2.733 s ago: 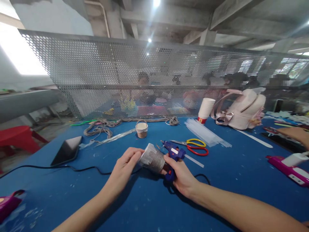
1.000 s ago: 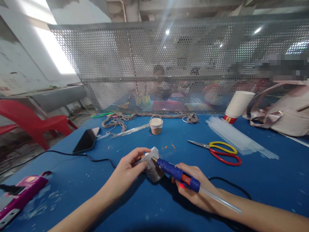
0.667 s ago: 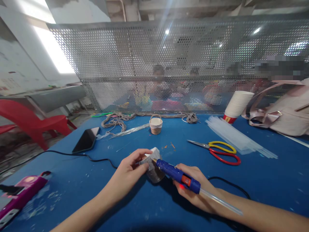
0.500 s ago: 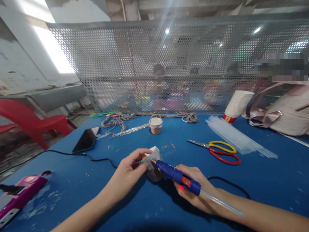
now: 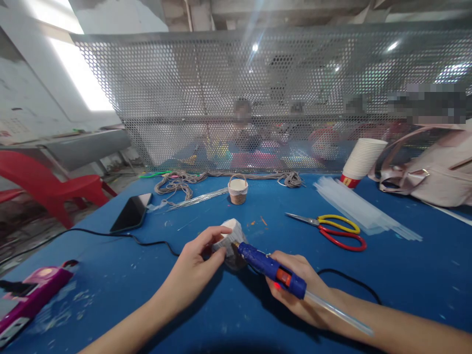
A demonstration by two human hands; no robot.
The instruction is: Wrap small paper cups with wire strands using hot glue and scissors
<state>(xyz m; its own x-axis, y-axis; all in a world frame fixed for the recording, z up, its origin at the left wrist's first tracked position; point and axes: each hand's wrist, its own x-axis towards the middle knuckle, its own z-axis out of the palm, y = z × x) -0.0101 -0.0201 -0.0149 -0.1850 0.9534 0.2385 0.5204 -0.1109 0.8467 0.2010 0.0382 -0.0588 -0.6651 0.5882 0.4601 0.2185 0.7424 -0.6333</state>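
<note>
My left hand [image 5: 202, 258] pinches the rim of a small cup [image 5: 236, 258] wrapped with whitish material, tilted over the blue table. In my right hand [image 5: 298, 280] is a blue hot glue gun [image 5: 263, 260], with a clear glue stick [image 5: 341, 313] poking out of its back end. The gun's nozzle is at the side of the cup, touching it or very close. My left fingers cover part of the rim. Beyond my hands a small basket [image 5: 238, 191] with a thin handle stands upright on the table.
Scissors [image 5: 320, 223] with yellow and red handles lie to the right, near translucent strips [image 5: 361, 206] and stacked paper cups [image 5: 363, 157]. A phone [image 5: 132, 213], grey cord [image 5: 177, 186] and purple power strip [image 5: 37, 297] are leftward. A perforated metal screen [image 5: 177, 98] rises behind; people sit beyond it.
The cup has turned slightly in my left hand, showing more of its whitish rim. The glue gun stays almost in place against its side.
</note>
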